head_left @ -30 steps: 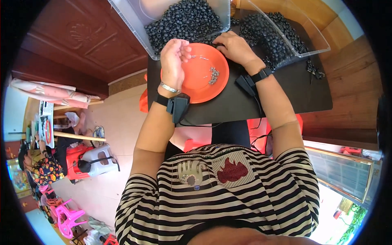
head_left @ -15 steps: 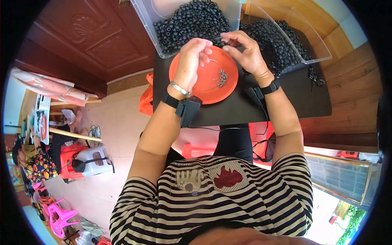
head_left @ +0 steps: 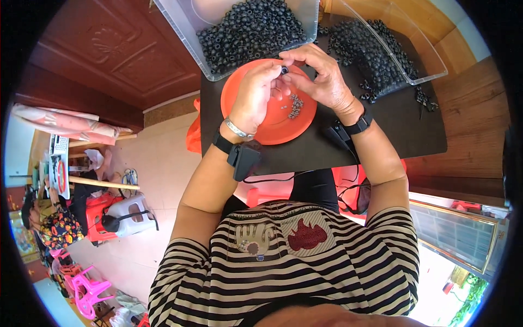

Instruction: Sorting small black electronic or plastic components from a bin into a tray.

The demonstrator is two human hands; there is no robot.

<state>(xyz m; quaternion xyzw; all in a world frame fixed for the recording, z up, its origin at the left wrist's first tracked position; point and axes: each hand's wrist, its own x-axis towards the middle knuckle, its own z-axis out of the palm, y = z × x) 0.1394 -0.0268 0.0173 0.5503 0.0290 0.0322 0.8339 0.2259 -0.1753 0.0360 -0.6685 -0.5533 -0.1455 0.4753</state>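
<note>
Over an orange plate [head_left: 283,134], my two hands meet at the fingertips. A small black ring-shaped part [head_left: 284,70] sits between them, with a hole showing in it. My left hand [head_left: 255,92] pinches this part from the left, its fingers curled. From the right, the thumb and forefinger of my right hand [head_left: 322,77] close on the same part. Small silvery metal pieces [head_left: 296,106] lie in a loose heap on the plate, partly behind my hands. Anything smaller held between the fingertips is hidden.
Beyond the plate, a clear plastic bin [head_left: 202,64] holds many black ring-shaped parts [head_left: 248,32]. More such parts [head_left: 376,60] lie at a second clear container on the dark table [head_left: 392,125]. A cable [head_left: 272,180] hangs along the table's front edge. Another person [head_left: 60,224] sits far left.
My hands have come together from apart, and the black part now shows between their fingertips. The view has shifted slightly.
</note>
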